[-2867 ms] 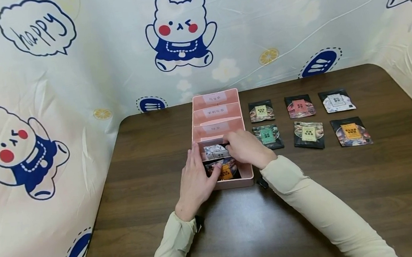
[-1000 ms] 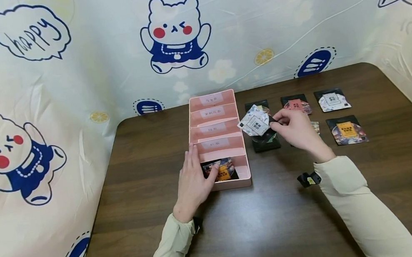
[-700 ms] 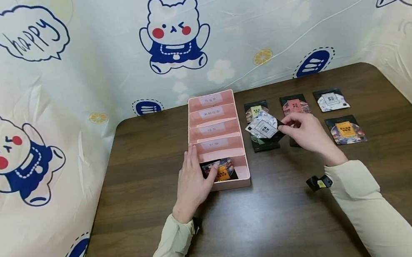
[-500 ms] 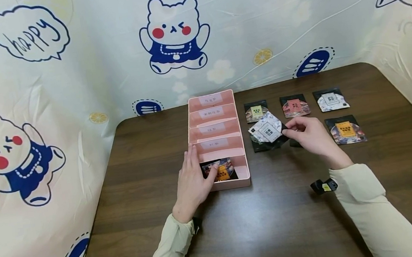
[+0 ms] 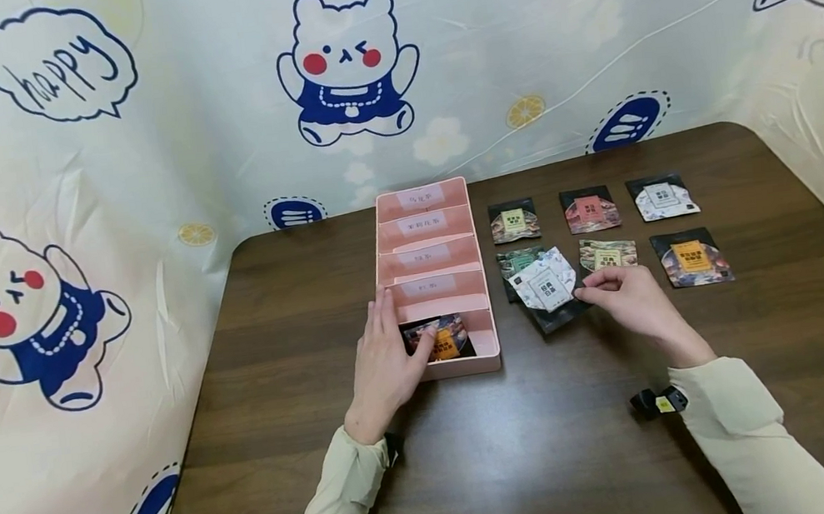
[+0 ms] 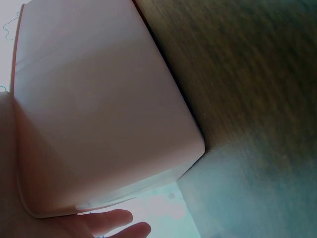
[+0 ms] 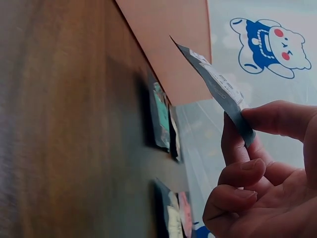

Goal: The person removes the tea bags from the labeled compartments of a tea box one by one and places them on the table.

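My right hand (image 5: 638,307) pinches a black-and-white tea sachet (image 5: 547,283) by its corner between thumb and fingers. In the right wrist view the same sachet (image 7: 215,87) is held tilted above the table, seen nearly edge-on. Beneath it, a green-labelled sachet (image 5: 519,259) is partly covered in the head view. My left hand (image 5: 386,367) rests on the left rim of a pink divided box (image 5: 496,332), fingers extended along the wall. Its thumb lies over an orange-labelled sachet (image 5: 453,338) in the front compartment. The left wrist view is mostly the box's side (image 6: 109,99).
More sachets lie flat in rows right of the box: yellow-green (image 5: 514,221), red (image 5: 590,210), white (image 5: 662,197), cream (image 5: 608,253) and orange (image 5: 693,258). Labels (image 5: 427,286) mark the box dividers. A patterned cloth (image 5: 212,77) hangs behind the brown table (image 5: 479,468).
My right hand has lifted the white sachet out of the box's second compartment from the front, carried it right, then drawn it slightly back toward me. My left hand stays at the box.
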The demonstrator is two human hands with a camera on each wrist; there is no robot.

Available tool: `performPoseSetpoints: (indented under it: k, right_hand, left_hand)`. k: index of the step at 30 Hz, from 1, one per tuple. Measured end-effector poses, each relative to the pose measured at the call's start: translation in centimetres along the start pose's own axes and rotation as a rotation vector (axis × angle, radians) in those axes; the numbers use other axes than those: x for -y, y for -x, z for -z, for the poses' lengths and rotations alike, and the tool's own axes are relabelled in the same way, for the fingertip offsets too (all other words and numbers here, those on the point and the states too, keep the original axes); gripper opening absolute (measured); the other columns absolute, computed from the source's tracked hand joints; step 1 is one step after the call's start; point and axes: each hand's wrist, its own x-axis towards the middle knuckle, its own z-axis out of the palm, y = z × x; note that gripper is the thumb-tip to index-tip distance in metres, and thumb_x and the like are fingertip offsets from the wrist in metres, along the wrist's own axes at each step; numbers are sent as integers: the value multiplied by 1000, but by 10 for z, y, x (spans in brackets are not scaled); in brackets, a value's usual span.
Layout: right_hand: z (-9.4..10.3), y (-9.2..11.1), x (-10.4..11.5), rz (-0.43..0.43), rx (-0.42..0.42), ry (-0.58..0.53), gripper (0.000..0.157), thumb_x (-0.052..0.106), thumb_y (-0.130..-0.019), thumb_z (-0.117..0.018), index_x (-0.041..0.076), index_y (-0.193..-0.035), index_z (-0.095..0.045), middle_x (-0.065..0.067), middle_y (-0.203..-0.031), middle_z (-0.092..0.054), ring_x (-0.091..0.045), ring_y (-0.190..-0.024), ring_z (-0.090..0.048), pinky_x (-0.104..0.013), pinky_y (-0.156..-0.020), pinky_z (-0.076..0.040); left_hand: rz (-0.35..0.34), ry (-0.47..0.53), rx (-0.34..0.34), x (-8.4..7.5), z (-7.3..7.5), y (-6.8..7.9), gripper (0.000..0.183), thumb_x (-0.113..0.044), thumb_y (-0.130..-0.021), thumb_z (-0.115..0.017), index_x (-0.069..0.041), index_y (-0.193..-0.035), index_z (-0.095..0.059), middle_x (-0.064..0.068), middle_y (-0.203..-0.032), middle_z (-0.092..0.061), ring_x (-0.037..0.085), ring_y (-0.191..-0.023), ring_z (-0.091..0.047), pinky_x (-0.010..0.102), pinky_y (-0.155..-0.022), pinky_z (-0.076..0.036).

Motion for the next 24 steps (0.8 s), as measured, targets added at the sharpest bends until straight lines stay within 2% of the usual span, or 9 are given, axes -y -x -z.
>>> performPoseSetpoints:
  k: [8, 19, 24]
  right_hand:
    - [-12, 9, -9, -8, 28, -1, 27, 23, -84, -61, -2, -93, -65, -15, -88, -67, -11, -68, -55, -24, -56, -43]
    - [-18, 16, -12, -79, 81, -3, 29, 24, -84, -60, -2, -96, -64, -12, -86, -67, -12, -68, -53, -25, -57, -42]
    - [-22, 18, -16, -63, 75, 41, 27, 26, -84, -60, 0, -90, -65, -9, -79, -66, -12, -64, -50, -26, -55, -40]
  left_hand:
    - [1, 0, 1, 0, -1, 0, 84, -63, -83, -38, -11, -144, -14, 2, -152, -10, 29, -136, -21, 56, -93, -35]
    - [0, 4, 3, 1, 0, -1, 82, -57, -84, -42, -11, -144, -14, 2, -152, -10, 29, -136, -21, 54, -94, -35]
    - [-1, 1, -4, 1, -1, -1, 82, -56, -83, -43, -10, -144, -13, 2, -152, -11, 29, -135, -21, 54, -94, -35]
